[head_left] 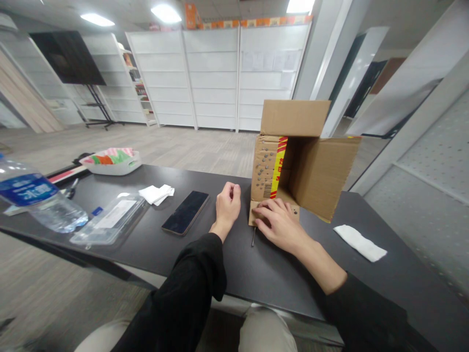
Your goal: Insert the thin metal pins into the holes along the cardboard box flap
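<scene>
A cardboard box (263,168) stands on the dark table with its open side turned to the right and toward me, its flaps spread out. Several small grey round spots, perhaps screw heads, dot its face beside a red and yellow tape strip. My right hand (280,225) lies over the box's lower front flap, fingers apart. From under that flap a thin metal rod (253,237) sticks out toward me. To the left of the box, my left hand (227,204) rests on the table with curled fingers; whatever they may hold is hidden.
Left of my hands lie a black phone (186,212), white tissues (157,194) and a clear plastic case (113,220). A water bottle (40,198) and a white basket (112,166) are farther left. Another folded tissue (359,242) lies at the right, near a partition (432,181).
</scene>
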`<state>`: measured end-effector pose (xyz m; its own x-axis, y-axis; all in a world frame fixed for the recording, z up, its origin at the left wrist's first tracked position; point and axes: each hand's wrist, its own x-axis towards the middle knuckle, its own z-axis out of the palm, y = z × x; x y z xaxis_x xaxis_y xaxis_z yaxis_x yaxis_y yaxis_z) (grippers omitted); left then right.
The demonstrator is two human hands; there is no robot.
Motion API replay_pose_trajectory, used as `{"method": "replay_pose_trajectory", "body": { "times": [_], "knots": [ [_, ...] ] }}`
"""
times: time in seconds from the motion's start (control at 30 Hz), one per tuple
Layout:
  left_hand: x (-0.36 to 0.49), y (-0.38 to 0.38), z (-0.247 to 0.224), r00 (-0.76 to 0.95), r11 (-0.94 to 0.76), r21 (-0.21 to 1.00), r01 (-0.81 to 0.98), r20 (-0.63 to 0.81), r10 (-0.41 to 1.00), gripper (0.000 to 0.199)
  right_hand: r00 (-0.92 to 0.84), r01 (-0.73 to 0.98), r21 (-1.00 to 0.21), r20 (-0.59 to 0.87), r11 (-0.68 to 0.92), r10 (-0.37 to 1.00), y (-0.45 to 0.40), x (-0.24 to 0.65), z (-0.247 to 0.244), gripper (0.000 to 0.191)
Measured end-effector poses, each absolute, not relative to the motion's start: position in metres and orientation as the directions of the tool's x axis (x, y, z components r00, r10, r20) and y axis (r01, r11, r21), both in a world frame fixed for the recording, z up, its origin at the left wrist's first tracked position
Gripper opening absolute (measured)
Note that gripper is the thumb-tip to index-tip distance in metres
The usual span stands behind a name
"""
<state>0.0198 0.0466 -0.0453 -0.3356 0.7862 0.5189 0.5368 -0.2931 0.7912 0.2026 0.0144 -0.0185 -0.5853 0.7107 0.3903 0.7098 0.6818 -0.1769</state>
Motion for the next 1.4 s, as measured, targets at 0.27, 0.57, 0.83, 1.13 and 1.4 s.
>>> {"method": "replay_pose_trajectory", "body": {
  "times": [0.27, 0.57, 0.83, 1.13, 1.4],
  "knots": [
    [0.0193, 0.0466, -0.0456, -0.332, -0.298, 0.790, 0.535, 0.522, 0.786, 0.033, -0.553, 0.732, -0.192, 0.394, 0.654, 0.735, 0.0157, 0.2024, -0.0204, 0.026],
    [0.0200, 0.0462, -0.0442, -0.339, -0.293, 0.798, 0.527, 0.513, 0.788, 0.033, -0.521, 0.751, -0.204, 0.403, 0.628, 0.753, 0.0171, 0.2024, -0.0216, 0.025],
    [0.0203, 0.0451, -0.0424, -0.336, -0.297, 0.792, 0.533, 0.520, 0.785, 0.032, -0.482, 0.776, -0.201, 0.423, 0.598, 0.767, 0.0179, 0.2029, -0.0215, 0.021],
    [0.0204, 0.0448, -0.0427, -0.343, -0.282, 0.797, 0.534, 0.509, 0.789, 0.032, -0.426, 0.804, -0.225, 0.427, 0.550, 0.798, 0.0193, 0.2046, -0.0196, 0.017],
    [0.0207, 0.0458, -0.0433, -0.344, -0.292, 0.797, 0.528, 0.515, 0.785, 0.032, -0.392, 0.816, -0.211, 0.481, 0.538, 0.784, 0.0227, 0.2066, -0.0236, 0.016]
  ]
}}
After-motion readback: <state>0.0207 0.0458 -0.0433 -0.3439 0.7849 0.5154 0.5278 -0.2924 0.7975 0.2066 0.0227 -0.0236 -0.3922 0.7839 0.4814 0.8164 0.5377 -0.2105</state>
